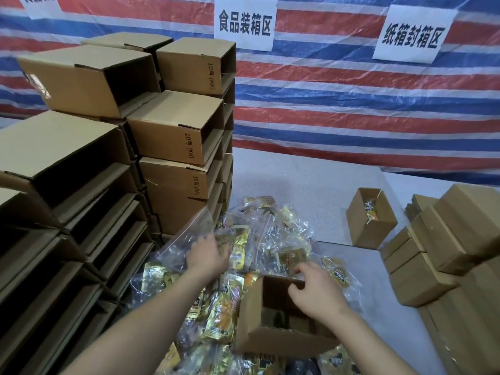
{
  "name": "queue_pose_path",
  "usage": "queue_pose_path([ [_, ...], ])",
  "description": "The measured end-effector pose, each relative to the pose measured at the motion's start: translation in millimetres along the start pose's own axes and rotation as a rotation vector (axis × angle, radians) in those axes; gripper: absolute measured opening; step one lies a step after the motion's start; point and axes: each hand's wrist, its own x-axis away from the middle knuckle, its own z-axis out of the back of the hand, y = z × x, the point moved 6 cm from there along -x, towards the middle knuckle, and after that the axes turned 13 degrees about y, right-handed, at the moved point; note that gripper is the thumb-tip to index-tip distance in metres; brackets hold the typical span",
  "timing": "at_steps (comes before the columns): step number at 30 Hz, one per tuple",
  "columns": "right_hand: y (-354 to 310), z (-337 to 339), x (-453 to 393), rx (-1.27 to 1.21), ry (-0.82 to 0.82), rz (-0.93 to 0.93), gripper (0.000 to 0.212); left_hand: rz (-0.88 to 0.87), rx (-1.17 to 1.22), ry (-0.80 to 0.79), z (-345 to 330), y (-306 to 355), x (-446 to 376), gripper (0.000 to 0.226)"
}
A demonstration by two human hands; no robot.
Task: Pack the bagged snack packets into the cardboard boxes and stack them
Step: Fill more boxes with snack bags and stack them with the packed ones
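Observation:
A heap of clear bags holding gold snack packets lies on the grey table in front of me. My left hand reaches into the heap and grips one bagged packet. An open cardboard box sits on the packets near the front, dark inside. My right hand curls over that box's far rim. Whether it holds a packet too, I cannot tell.
Tall stacks of empty cardboard boxes fill the left side. A small open box with packets inside stands at the right, next to flat and closed cartons. A striped tarp with paper signs hangs behind the grey table.

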Motion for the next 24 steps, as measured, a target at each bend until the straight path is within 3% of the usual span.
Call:
queue_pose_path([
  [3,-2.1,-0.7,0.6,-0.022,0.001,0.024,0.041,0.092,-0.057,-0.11,-16.3,-4.8,-10.1,0.088],
  [7,-9.6,-7.7,4.6,0.047,-0.035,0.14,0.016,0.109,-0.181,-0.095,-26.2,-4.3,-12.1,0.088],
  [10,-19.4,-10.6,2.2,0.099,-0.032,0.219,0.016,0.154,-0.138,-0.13,-29.7,-8.8,-12.9,0.096],
  [14,-34.6,-11.2,-5.7,0.044,-0.026,0.235,0.02,0.186,0.046,-0.177,-19.6,-8.3,-2.8,0.059],
  [19,-36.9,-7.5,-12.0,-0.056,-0.084,0.215,0.021,0.035,0.371,-0.088,28.9,29.6,7.8,0.056],
  [21,-34.5,-9.0,-12.4,-0.037,-0.12,0.229,0.016,-0.062,0.441,-0.069,52.8,50.0,16.5,0.045],
  [24,-29.5,-12.0,-13.4,-0.074,-0.152,0.196,0.015,-0.072,0.709,-0.143,78.7,75.9,34.8,0.03],
])
